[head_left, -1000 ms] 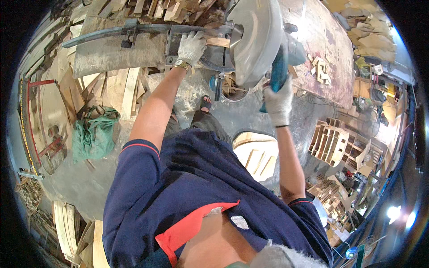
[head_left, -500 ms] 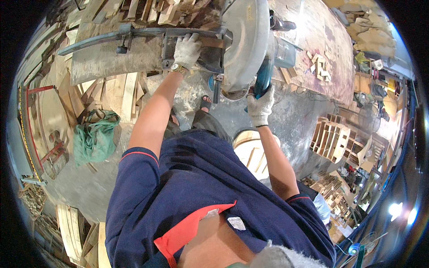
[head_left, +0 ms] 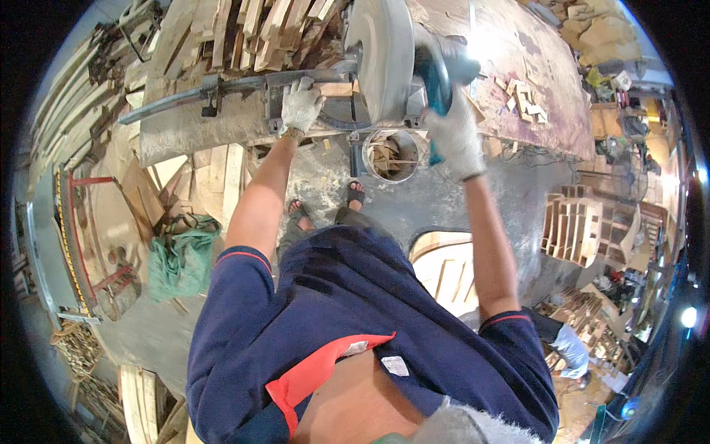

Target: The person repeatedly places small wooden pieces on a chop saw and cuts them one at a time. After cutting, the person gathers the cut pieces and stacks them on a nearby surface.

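My gloved left hand (head_left: 299,103) lies on the metal fence of a mitre saw (head_left: 377,59), fingers curled over it; whatever they grip is hidden. Just right of those fingers a short pale wood strip (head_left: 336,89) lies against the fence, left of the blade guard. My gloved right hand (head_left: 455,137), slightly blurred, wraps round the saw's teal handle (head_left: 436,81). Under the saw table a white bucket (head_left: 390,154) holds wood offcuts.
Wood lengths (head_left: 259,33) are stacked behind the fence. Small offcuts (head_left: 525,100) lie on the stained board at right. A green sack (head_left: 177,266), a red-framed tool (head_left: 96,244) and slatted wooden frames (head_left: 569,229) surround me. Another person (head_left: 569,351) bends at lower right.
The saw head and my right hand have risen in the picture since half a second ago, showing the pale strip and bucket again. My left hand stays on the fence; the view has shifted.
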### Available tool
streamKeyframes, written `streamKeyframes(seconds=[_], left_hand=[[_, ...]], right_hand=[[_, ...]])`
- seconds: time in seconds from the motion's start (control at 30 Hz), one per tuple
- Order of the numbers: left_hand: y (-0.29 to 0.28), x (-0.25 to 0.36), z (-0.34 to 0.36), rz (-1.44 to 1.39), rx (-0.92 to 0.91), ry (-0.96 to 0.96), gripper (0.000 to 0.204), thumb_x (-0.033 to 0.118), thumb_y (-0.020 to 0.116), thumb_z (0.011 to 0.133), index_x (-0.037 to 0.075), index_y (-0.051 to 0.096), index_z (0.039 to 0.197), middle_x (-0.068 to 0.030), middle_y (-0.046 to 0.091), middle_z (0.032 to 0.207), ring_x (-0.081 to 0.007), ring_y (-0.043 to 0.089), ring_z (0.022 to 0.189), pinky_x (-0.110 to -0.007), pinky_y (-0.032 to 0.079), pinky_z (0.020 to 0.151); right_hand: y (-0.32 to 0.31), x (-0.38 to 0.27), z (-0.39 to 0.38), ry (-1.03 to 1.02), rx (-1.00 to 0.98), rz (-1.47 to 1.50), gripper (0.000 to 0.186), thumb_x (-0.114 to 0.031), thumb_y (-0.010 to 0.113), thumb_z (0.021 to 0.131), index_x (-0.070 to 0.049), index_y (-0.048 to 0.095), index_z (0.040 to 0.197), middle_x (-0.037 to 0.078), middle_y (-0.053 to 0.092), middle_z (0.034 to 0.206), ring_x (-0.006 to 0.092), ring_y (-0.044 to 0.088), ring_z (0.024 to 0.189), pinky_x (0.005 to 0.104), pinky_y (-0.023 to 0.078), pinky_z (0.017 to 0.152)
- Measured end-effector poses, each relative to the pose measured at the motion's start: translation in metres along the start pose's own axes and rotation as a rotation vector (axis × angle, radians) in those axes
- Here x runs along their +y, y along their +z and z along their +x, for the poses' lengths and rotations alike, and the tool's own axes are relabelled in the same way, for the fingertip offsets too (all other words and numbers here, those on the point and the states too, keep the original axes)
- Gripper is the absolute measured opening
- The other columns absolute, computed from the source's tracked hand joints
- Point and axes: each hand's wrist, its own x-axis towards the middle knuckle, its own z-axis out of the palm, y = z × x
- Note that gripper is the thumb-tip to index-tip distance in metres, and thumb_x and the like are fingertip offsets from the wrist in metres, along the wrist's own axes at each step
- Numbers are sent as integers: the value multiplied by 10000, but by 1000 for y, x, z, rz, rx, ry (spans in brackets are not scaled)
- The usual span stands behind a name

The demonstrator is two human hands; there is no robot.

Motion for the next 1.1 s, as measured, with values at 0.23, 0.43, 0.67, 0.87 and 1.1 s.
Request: streamKeyframes(seconds=[0.23, 0.43, 0.67, 0.87, 1.1], left_hand=[[-25, 28, -62, 10, 88, -48, 258, 265, 732, 806, 108, 680, 1003, -84, 660, 1110, -308, 579, 1106, -498, 409, 969], [-80, 72, -176, -138, 190, -366, 494, 174, 793, 772, 64, 648, 1232, -111, 685, 1071, -314, 612, 1045, -440, 459, 948], [-104, 94, -245, -123, 230, -668, 459, 218, 816, 762, 9, 675, 1146, -155, 668, 949, -354, 618, 907, -439, 496, 837], [-101, 116, -258, -266, 276, -704, 431, 210, 803, 811, -13, 670, 1154, -114, 668, 941, -260, 631, 880, -394, 508, 832], [-87, 148, -213, -483, 64, -558, 397, 222, 809, 829, 8, 672, 1134, -106, 666, 959, -246, 623, 914, -377, 498, 865]], right_hand=[[-86, -25, 140, 77, -346, 370, 293, -271, 539, 932, -13, 677, 921, 59, 651, 734, 182, 632, 667, 349, 523, 628], [53, 75, 123, -69, 222, 410, 441, -397, 678, 879, 6, 660, 1057, 211, 721, 941, 338, 722, 870, 434, 564, 741], [194, 85, 95, 183, -100, -150, 630, -587, 737, 793, -9, 673, 1033, 214, 738, 1028, 361, 717, 998, 455, 568, 861], [167, 122, 112, -177, -381, -144, 484, -496, 674, 850, -16, 700, 911, 214, 719, 872, 360, 712, 821, 467, 549, 753], [70, 254, 32, 241, -797, 155, 431, -404, 749, 837, -13, 707, 1014, 78, 650, 741, 166, 632, 632, 342, 501, 584]])
